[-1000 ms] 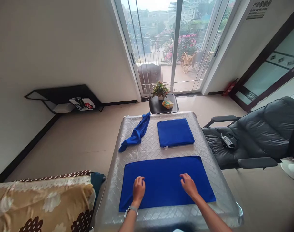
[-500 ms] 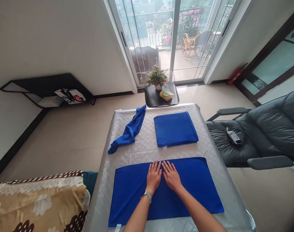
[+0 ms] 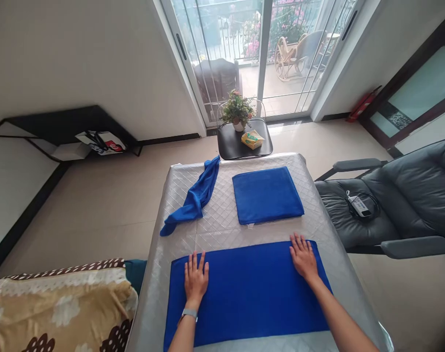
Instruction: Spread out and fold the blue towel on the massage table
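- Counting down by size on my feed, I get one table (image 3: 215, 234), silver and quilted on top.
- One grey armchair (image 3: 413, 195), standing just beside it to the right, two armrests (image 3: 418, 247) in view.
- One spread cloth (image 3: 251, 298), blue, lying flat across the near part of the table, both hands on it.
- One folded cloth (image 3: 266, 195), also blue, a tidy rectangle farther off, right of the middle.
- One twisted cloth (image 3: 196, 198), bunched and slanting at the far left; I make that three blue cloths.
- Two hands, palms down. I see the left hand (image 3: 196, 276) near the spread cloth's far left corner, fingers straight and slightly parted, gripping nothing; the right hand (image 3: 303, 256), near the far right corner, is likewise outstretched, holding nothing, fingertips just past the edge.
- One white device (image 3: 359, 206) on the armchair.
- One wristband (image 3: 190, 314), on the left wrist.
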Motion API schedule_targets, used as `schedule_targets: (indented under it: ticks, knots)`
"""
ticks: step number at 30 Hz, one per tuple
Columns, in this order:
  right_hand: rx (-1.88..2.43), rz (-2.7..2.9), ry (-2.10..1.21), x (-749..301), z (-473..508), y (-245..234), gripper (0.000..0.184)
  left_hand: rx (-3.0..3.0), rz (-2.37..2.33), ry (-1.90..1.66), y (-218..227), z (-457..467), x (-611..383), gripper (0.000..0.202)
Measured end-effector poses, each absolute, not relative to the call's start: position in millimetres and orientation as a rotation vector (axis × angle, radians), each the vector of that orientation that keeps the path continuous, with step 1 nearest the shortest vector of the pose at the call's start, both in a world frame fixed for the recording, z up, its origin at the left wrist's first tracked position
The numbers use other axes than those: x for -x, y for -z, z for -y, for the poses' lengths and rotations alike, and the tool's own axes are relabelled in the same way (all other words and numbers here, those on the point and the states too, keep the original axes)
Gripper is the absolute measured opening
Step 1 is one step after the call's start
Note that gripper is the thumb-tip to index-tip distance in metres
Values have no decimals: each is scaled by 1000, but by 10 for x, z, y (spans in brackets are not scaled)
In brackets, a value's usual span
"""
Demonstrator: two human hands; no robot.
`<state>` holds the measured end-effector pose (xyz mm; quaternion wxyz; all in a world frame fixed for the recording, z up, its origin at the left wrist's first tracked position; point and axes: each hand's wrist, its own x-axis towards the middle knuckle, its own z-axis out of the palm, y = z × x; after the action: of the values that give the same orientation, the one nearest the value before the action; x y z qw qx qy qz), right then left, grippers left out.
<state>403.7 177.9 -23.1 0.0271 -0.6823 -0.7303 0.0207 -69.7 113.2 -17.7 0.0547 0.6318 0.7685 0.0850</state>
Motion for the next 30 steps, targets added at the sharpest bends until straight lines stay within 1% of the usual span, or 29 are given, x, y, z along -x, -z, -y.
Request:
schedule_targets:
  ticks: [2,6,20,27,30]
  knots:
    - [2168,2188,-37,-4237,-1822,268,58,-1876,-2386,-246,170,-1100,983,56]
    - [2156,2188,-31,-4382,-1847,303,60,-1875,-2374,-239,160,-1074,1333,57]
    - [2191,2201,-9,-4372,-1860,265,68,-1878,-2374,-210,169,-1094,1378,55]
    - [2218,2174,6,-4272,-1871,205,67,-1901,-2362,-220,134,-1083,1351,55]
    - [2221,2155,78,-4085,-1908,56,59,-1966,-2340,-270,93,-1105,1327,55]
